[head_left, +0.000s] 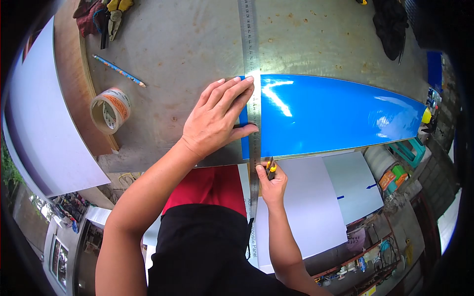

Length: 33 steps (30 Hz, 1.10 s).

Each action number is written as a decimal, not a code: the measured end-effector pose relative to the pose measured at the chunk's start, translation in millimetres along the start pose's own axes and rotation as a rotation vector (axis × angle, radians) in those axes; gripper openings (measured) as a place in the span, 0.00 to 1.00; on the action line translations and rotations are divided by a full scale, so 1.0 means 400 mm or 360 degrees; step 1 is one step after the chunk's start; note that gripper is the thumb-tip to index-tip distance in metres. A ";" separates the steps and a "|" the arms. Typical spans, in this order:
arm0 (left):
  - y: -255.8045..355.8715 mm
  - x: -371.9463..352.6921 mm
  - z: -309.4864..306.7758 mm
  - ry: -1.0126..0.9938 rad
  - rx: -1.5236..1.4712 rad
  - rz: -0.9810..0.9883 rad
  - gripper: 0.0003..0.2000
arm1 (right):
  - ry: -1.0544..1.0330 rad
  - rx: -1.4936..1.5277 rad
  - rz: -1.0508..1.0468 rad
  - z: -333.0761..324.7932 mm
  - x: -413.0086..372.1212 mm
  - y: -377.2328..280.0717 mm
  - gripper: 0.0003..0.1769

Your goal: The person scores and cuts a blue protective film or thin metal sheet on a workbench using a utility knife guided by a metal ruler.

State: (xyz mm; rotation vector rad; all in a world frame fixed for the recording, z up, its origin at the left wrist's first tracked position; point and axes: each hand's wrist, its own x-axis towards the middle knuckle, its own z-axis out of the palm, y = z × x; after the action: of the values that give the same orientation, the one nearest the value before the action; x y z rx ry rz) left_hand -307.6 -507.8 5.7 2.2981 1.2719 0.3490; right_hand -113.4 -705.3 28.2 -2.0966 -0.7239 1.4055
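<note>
A long steel ruler (251, 54) lies across the glossy blue panel (335, 111), near the panel's left end. My left hand (215, 116) is flat with its fingers stretched out, fingertips and thumb pressed on the ruler over a narrow blue strip (245, 148) on its left side. At the panel's near edge, beside the ruler, my right hand (272, 187) grips a yellow and black utility knife (271, 170). Its tip is right at the panel's edge.
Left on the metal table (163, 59) are a blue pencil (118, 70), a roll of tape (111, 109) and pliers (116, 22). A dark cloth (390, 27) lies at the far right. White sheets (301, 207) are below the near edge; a curved white panel (49, 123) stands left.
</note>
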 end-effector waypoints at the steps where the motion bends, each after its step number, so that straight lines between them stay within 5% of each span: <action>1: 0.000 0.000 0.000 0.0000 -0.0001 0.0002 0.45 | 0.0002 0.0001 0.0000 0.000 0.001 0.002 0.10; 33: -0.001 -0.006 0.012 0.0066 0.0092 0.0038 0.47 | -0.0012 0.0046 -0.0102 0.003 0.010 0.021 0.13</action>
State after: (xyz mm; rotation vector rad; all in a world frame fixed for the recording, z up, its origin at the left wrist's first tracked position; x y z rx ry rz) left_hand -307.2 -511.0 1.4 2.3675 1.2914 0.3744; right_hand -111.9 -708.6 19.6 -2.0293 -0.7622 1.3820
